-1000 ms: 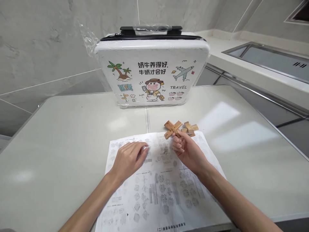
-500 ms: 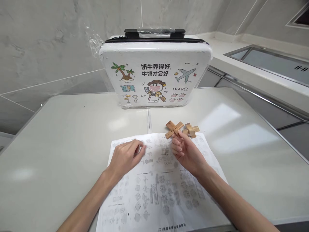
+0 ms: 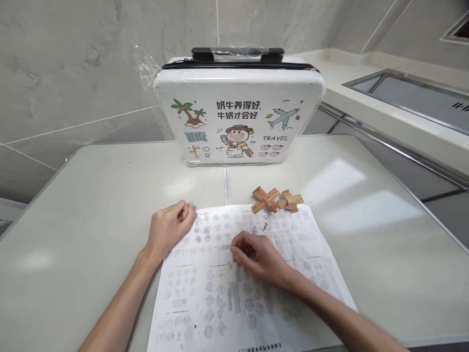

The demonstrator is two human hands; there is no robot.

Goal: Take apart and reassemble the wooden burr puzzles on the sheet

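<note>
A printed instruction sheet [image 3: 249, 288] full of small puzzle diagrams lies on the white table [image 3: 91, 220]. My left hand [image 3: 169, 230] rests at the sheet's top left corner with its fingers curled loosely on the paper's edge. On the middle of the sheet sits my right hand [image 3: 256, 258], fingers bent and fingertips pressed on the paper, with nothing in it. Just beyond the sheet's far edge lie the wooden puzzle pieces [image 3: 275, 199], a crossed pair and a small cluster, touched by neither hand.
A white suitcase-shaped box [image 3: 240, 115] with cartoon travel pictures, wrapped in clear film, stands upright at the table's far edge. To the right runs a counter with a steel sink [image 3: 414, 98]. Grey tiled wall lies behind.
My right hand let go of the crossed wooden piece and dropped back onto the middle of the sheet. My left hand slid left to the sheet's corner.
</note>
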